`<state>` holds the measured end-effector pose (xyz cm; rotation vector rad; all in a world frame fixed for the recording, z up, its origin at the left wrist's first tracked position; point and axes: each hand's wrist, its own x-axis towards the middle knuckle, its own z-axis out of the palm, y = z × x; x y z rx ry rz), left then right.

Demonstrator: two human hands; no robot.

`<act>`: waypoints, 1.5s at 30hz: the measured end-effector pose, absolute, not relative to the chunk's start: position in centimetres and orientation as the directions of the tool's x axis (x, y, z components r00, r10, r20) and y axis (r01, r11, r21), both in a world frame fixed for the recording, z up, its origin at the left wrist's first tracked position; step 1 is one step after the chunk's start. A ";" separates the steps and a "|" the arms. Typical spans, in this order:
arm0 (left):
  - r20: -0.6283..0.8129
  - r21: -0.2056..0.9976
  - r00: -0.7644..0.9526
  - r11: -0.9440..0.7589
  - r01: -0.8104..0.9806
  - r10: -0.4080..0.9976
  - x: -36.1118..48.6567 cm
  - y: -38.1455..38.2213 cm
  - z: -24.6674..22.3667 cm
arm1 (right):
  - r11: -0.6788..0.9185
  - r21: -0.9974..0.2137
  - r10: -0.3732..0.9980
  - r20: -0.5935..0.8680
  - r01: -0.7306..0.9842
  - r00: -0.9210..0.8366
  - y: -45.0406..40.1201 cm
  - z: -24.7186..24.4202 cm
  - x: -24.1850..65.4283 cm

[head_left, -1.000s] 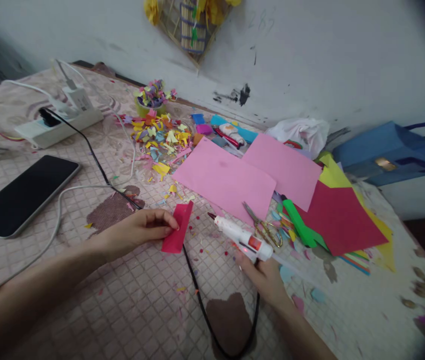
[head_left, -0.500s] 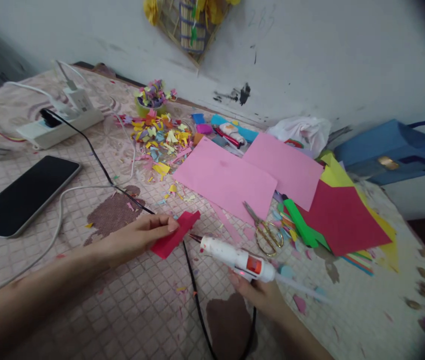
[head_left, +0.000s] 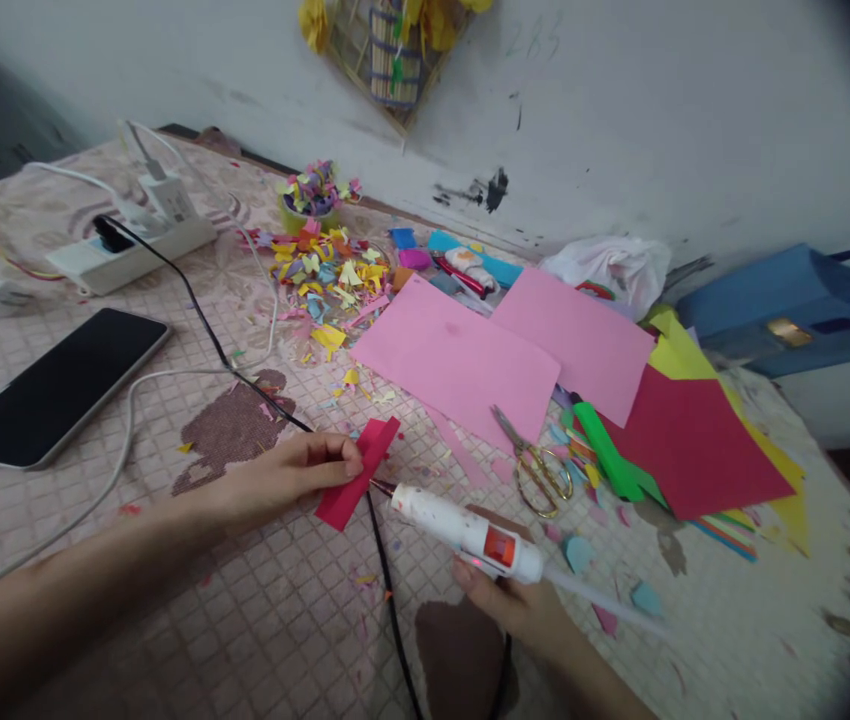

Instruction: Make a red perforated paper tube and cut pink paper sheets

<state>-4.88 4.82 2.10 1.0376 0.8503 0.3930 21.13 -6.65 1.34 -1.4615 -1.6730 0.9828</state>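
Observation:
My left hand (head_left: 297, 475) pinches a folded strip of red paper (head_left: 347, 497) between thumb and fingers, above the table. A white hot glue gun (head_left: 444, 525) is gripped in my right hand (head_left: 507, 600), with a clear glue stick (head_left: 605, 600) poking out of its back. The gun's dark nozzle is at the paper's right edge; whether it touches cannot be made out. A small red light glows on the gun's side. Gold-handled scissors (head_left: 541, 478) lie to the right, beyond the gun, beside large pink paper sheets (head_left: 462, 355).
At left are a phone (head_left: 57, 385) and a white power strip (head_left: 144, 255); a black cord (head_left: 204, 325) runs under my left hand. Paper scraps (head_left: 335, 280), a scrap-filled cup (head_left: 309, 205), red paper (head_left: 695, 440), a green strip (head_left: 605, 450) and a blue bag (head_left: 792, 310) lie farther back.
The glue gun has shifted slightly left, and its nozzle is now closer to the red paper. The red paper has turned a little in my left fingers.

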 end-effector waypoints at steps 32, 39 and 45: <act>-0.220 0.963 0.693 0.268 0.041 0.687 -5.0 4.9 0.5 | 0.202 -0.837 0.962 0.073 0.508 -0.263 -6.0 3.6 19.0; -0.204 0.961 0.705 0.278 0.010 0.680 -5.1 4.8 -0.2 | 0.191 -0.842 0.949 0.028 0.504 -0.313 -6.0 4.3 18.1; -0.229 0.950 0.695 0.312 0.007 0.682 -5.0 4.8 0.2 | 0.214 -0.847 0.934 0.032 0.487 -0.355 -6.0 4.3 17.8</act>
